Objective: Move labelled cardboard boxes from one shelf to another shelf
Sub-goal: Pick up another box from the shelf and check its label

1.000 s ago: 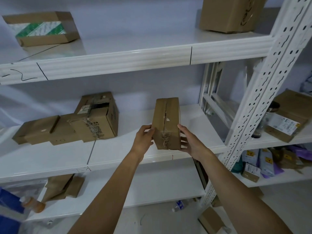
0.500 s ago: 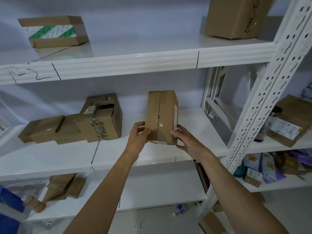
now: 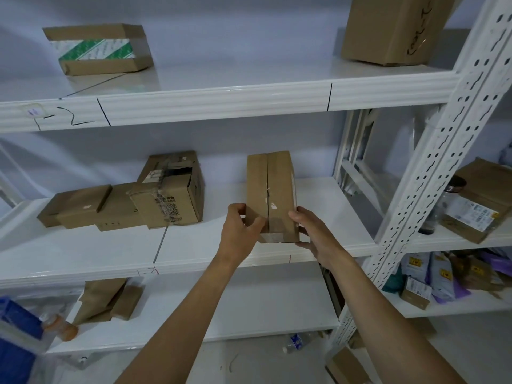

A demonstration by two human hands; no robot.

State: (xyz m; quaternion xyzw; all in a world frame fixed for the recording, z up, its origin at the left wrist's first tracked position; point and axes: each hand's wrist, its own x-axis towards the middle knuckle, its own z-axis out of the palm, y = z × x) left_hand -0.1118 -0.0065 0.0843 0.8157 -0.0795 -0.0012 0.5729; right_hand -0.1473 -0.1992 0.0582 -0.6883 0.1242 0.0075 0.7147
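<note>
The left hand (image 3: pixel 240 230) and right hand (image 3: pixel 313 235) clasp the cardboard box (image 3: pixel 271 195) from either side. It stands upright on the middle shelf (image 3: pixel 194 245).

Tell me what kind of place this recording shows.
Likely a parcel storeroom or small warehouse: white metal shelving with handwritten bay marks, taped cardboard boxes on the shelves, and bagged parcels on the neighbouring rack.

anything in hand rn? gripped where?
Yes: the box, held by both hands at its near end. Left hand on the left side with the thumb over the top face, right hand on the right side. It sits at the middle shelf.
</note>
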